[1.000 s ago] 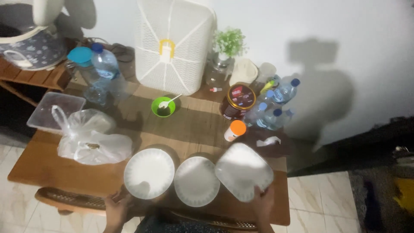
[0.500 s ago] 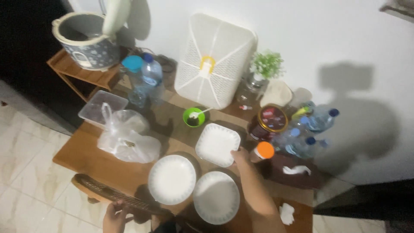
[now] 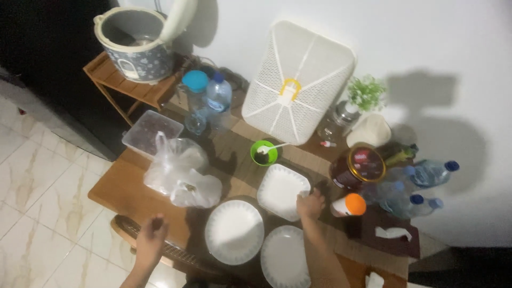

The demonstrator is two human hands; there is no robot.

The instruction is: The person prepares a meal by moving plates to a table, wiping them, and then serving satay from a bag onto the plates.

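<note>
My right hand (image 3: pixel 311 204) grips the near right edge of a white square plate (image 3: pixel 279 190) that lies on the wooden table (image 3: pixel 120 188). Two round white plates sit side by side nearer to me, one on the left (image 3: pixel 234 232) and one on the right (image 3: pixel 285 256). My left hand (image 3: pixel 151 239) hovers over the table's near left edge beside a woven chair back (image 3: pixel 178 254), fingers loosely curled, holding nothing. A green bowl with a white spoon (image 3: pixel 264 152) stands just beyond the square plate.
A white mesh food cover (image 3: pixel 296 80) leans on the wall. Plastic bags (image 3: pixel 181 174), a clear lidded box (image 3: pixel 152 130), water bottles (image 3: pixel 218 101), a round tin (image 3: pixel 358 167), an orange-capped bottle (image 3: pixel 349 205) and more bottles (image 3: pixel 421 181) crowd the table. A rice cooker (image 3: pixel 138 40) stands open at left.
My right hand has carried the square plate from the near right edge to the table's middle and set it down. My left hand has lifted off the chair back. The view has swung left.
</note>
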